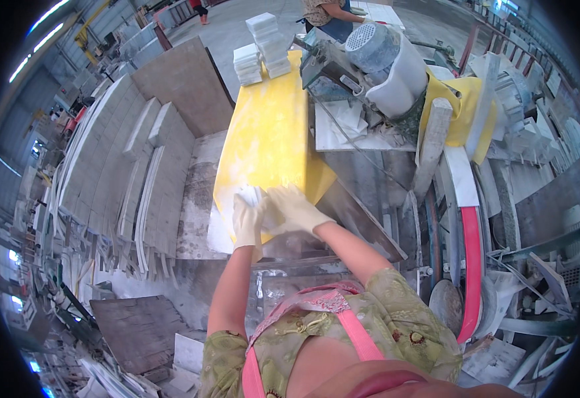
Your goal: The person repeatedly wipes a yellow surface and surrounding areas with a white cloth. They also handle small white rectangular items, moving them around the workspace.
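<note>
My two hands wear cream gloves and come together at the near end of a long bench top covered in yellow sheeting (263, 132). Between them is a small bunch of white stone tiles (251, 194), partly hidden by the gloves and slightly blurred. My left hand (247, 219) is closed along the left side of the tiles. From the right, my right hand (298, 209) presses against them with bent fingers. Two stacks of similar white tiles (263, 36) (247, 63) stand at the far end of the yellow sheeting.
Long stone slabs (114, 146) lean in rows on the left. A motor-driven machine (376, 66) stands ahead on the right, beside broken tile pieces (343, 123). A red strip (469, 265) runs down the right. Another person (333, 16) works beyond the machine.
</note>
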The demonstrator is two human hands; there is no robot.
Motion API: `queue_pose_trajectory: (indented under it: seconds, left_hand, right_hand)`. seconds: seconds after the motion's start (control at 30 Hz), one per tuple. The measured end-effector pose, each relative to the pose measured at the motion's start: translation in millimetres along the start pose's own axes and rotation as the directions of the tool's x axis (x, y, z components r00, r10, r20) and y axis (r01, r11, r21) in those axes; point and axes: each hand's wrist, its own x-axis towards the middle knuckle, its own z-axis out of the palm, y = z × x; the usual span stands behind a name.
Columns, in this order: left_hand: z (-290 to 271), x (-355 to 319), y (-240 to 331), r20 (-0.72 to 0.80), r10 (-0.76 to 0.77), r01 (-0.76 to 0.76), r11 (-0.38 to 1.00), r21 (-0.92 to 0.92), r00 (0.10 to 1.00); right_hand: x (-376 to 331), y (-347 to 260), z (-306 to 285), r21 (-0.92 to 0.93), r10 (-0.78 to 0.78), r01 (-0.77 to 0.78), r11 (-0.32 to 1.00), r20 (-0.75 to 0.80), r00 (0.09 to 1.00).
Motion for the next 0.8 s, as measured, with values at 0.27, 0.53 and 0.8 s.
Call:
queue_pose_trajectory:
  seconds: [0.27,0.53,0.8]
  left_hand:
    - [9.5,17.1,-18.2,-0.096,0.078,-0.073,0.996,0.048,0.992]
    - [18.8,27.7,-29.8,-0.171,0.097,-0.079,0.991,0.11,0.98]
    - [21.5,68.7,-65.7,-0.217,0.387,-0.274,0.867,0.417,0.896]
  right_hand:
    - [31.2,19.3,17.6,0.037,0.028,-0.039,0.999,0.256,0.966]
    - [29.1,14.6,15.4,0.304,0.005,-0.046,0.952,0.135,0.991]
    - [-41.7,56.3,-48.0,0.229,0.144,-0.096,0.969,-0.204,0.968]
